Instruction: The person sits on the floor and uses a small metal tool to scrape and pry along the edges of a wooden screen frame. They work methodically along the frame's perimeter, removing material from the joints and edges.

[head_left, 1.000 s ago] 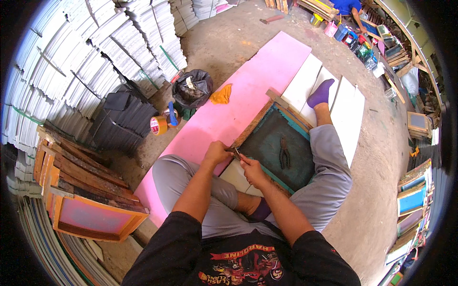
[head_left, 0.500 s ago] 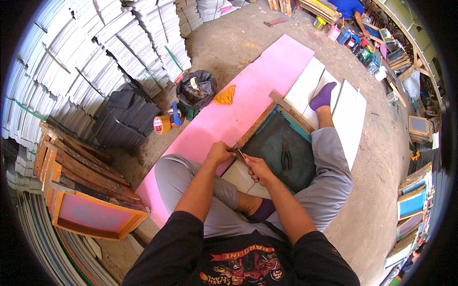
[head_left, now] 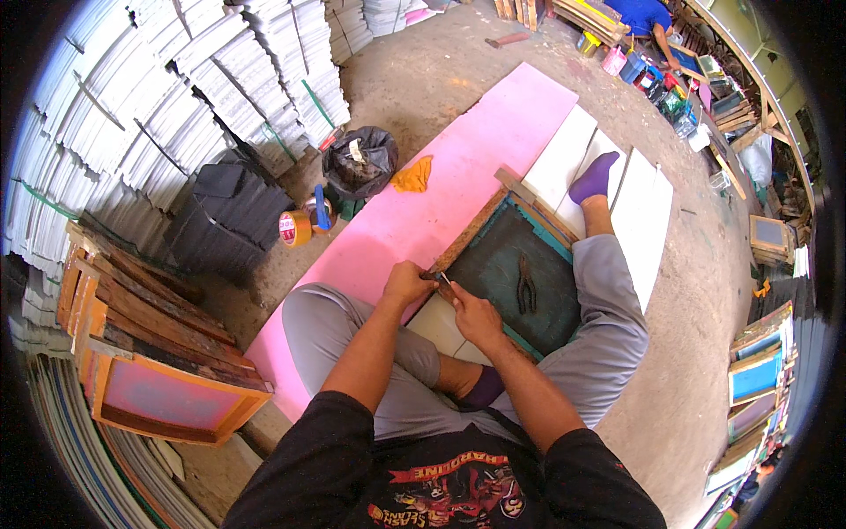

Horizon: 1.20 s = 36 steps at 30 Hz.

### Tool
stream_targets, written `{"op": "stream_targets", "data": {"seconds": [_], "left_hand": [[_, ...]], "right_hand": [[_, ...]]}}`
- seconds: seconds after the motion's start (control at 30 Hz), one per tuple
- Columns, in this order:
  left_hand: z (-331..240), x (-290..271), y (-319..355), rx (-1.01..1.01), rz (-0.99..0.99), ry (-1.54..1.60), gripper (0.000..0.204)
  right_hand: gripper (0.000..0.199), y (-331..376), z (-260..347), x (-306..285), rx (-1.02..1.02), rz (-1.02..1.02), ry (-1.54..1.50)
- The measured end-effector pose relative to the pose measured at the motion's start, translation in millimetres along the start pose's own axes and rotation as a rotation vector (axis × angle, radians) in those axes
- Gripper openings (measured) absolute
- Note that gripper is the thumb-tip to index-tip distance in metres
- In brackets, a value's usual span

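A wooden screen frame (head_left: 467,238) with dark mesh (head_left: 489,264) lies between my legs, teal strips along its inner edge. My left hand (head_left: 408,284) is closed at the frame's near left corner, its fingertips pinching there. Just right of it, my right hand (head_left: 478,319) is wrapped around a slim tool with a thin metal tip (head_left: 444,278). That tip meets the same corner; the tool's handle is mostly hidden by my fingers. On the mesh rests a pair of dark pliers (head_left: 526,286), untouched.
Under the frame are a pink board (head_left: 361,242) and white boards (head_left: 641,212). Left stand a black-lined bin (head_left: 359,167), tape rolls (head_left: 295,228), and wooden frames (head_left: 167,331). An orange cloth (head_left: 411,175) lies on the pink board. Far right, another person (head_left: 639,16) works among containers.
My right hand has turned slightly, its knuckles now more upward and its fingers nearer the frame corner. The left hand stays at the corner. The pliers have not moved on the mesh.
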<state>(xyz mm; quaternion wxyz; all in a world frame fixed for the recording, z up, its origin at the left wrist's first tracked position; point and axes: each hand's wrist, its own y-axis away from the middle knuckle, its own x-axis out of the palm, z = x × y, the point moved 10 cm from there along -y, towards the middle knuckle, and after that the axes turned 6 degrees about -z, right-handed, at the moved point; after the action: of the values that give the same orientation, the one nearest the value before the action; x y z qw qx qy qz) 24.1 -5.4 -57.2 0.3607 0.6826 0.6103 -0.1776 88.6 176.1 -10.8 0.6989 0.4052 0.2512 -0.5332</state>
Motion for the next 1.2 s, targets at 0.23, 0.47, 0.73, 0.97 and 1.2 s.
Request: {"op": "stream_targets", "data": {"seconds": [0.23, 0.47, 0.73, 0.97, 1.2], "left_hand": [[-8, -5, 3, -0.008, 0.017, -0.079, 0.033], [-13, 0, 1, 0.042, 0.004, -0.113, 0.035], [-7, -1, -4, 0.090, -0.039, -0.098, 0.037], [-8, -4, 1, -0.002, 0.030, -0.066, 0.037], [-12, -5, 7, -0.049, 0.026, -0.086, 0.039]], "right_hand": [[0.044, -1, 25, -7, 0.018, 0.068, 0.158], [0.042, -11, 32, -5, 0.098, 0.033, -0.080], [0.046, -13, 15, 6, -0.013, 0.017, 0.034], [0.045, -3, -14, 32, 0.474, 0.219, -0.755], [0.041, 5, -14, -8, 0.017, -0.098, -0.189]]}}
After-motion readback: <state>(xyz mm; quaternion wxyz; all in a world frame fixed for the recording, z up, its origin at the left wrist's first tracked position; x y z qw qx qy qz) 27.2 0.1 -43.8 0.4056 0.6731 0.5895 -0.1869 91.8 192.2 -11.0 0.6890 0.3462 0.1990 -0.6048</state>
